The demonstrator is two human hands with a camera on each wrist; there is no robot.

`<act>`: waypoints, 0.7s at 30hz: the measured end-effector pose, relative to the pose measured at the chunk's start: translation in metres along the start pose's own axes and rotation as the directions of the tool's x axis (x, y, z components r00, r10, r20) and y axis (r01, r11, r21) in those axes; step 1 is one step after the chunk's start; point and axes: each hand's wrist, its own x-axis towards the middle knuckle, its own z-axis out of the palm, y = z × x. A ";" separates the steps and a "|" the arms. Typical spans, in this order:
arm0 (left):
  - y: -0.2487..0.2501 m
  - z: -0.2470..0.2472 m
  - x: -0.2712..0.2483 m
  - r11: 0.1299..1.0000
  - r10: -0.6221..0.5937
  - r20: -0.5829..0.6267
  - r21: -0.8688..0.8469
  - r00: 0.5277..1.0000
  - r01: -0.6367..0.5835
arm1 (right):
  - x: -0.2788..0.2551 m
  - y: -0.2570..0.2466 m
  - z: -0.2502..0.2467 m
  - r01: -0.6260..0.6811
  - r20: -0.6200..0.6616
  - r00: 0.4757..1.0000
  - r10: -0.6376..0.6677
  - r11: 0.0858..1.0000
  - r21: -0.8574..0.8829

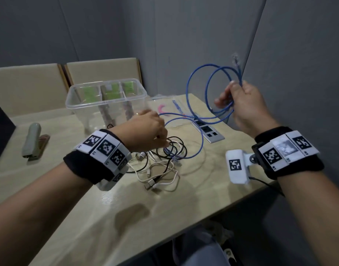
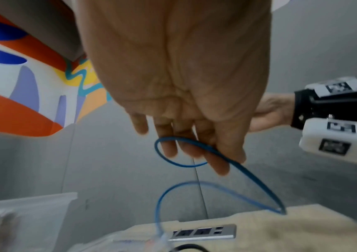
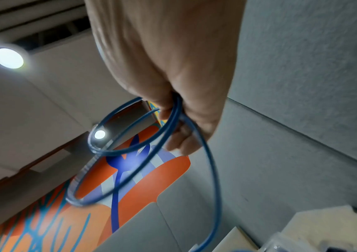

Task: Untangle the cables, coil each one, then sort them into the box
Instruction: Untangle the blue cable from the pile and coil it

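- stapler on table, far left.
- clear box behind l hand, upright, w/ dividers.
- l hand low over black/white cables, fingers curled round a blue cable strand.
- r hand raised, gripping blue cable loops; plug end sticks up above fist.
- hands well apart, joined by the cable.

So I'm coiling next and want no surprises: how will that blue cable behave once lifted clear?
The blue cable probably feels springy: its loops stand open above the right hand. It looks light, since the left hand lifts a strand in its fingers. Its free end lies among the black and white cables, so it may snag.
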 end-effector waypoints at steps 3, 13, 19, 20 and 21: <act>-0.004 0.000 -0.002 0.994 -0.079 -0.218 0.053 0.973 0.093 | -0.005 -0.006 0.001 -0.035 0.013 0.999 0.033 0.986 0.162; -0.010 -0.011 0.011 0.698 -0.446 -0.191 -0.686 0.874 0.206 | -0.011 -0.009 0.000 0.073 0.240 0.969 -0.060 0.996 -0.046; 0.003 -0.019 0.013 0.693 -0.283 -0.376 -0.716 0.882 -0.083 | -0.012 0.000 -0.001 0.142 0.328 0.942 -0.071 0.970 -0.198; 0.005 -0.019 0.013 0.682 -0.279 -0.385 -0.725 0.880 -0.101 | -0.012 0.000 -0.002 0.159 0.326 0.942 -0.074 0.957 -0.243; 0.006 -0.020 0.013 0.663 -0.283 -0.396 -0.739 0.873 -0.120 | -0.012 0.000 -0.003 0.170 0.325 0.943 -0.074 0.945 -0.278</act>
